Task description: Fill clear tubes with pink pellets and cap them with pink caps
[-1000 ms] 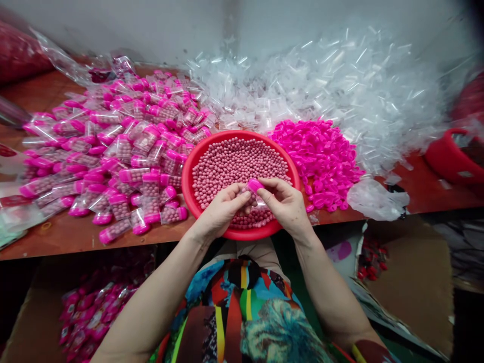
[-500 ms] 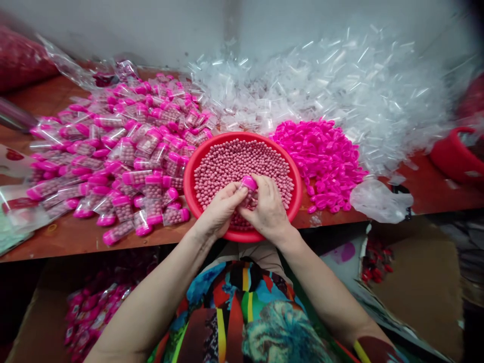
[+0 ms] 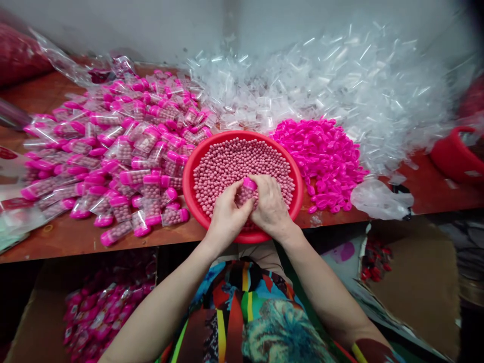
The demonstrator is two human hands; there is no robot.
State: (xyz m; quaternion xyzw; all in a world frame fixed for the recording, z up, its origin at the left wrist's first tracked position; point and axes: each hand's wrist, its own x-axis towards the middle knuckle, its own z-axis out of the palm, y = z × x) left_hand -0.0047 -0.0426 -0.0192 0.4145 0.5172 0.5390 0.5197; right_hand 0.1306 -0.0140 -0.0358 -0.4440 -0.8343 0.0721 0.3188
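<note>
Over the red basin (image 3: 188, 176) of small pink beads (image 3: 242, 156), both hands meet around a small clear container (image 3: 248, 187). Its bright pink cap points up and pink beads show through its side. My left hand (image 3: 230, 214) is closed on the container from the left, thumb across its lower part. From the right, the curled fingers of my right hand (image 3: 271, 206) grip it too, hiding part of it. Left of the basin lies a heap of bead-filled containers with pink caps (image 3: 132, 151); to the right is a pile of loose pink caps (image 3: 321, 161).
A large heap of clear empty containers (image 3: 340, 91) spreads along the wall. A crumpled clear bag (image 3: 381, 199) lies by the table's front edge, with a red bucket (image 3: 456, 156) farther right. Below stand cardboard boxes, one with pink packages (image 3: 100, 312).
My left fingers have shifted from beside the cap to wrap lower around the container. The cap now sits more upright between both hands.
</note>
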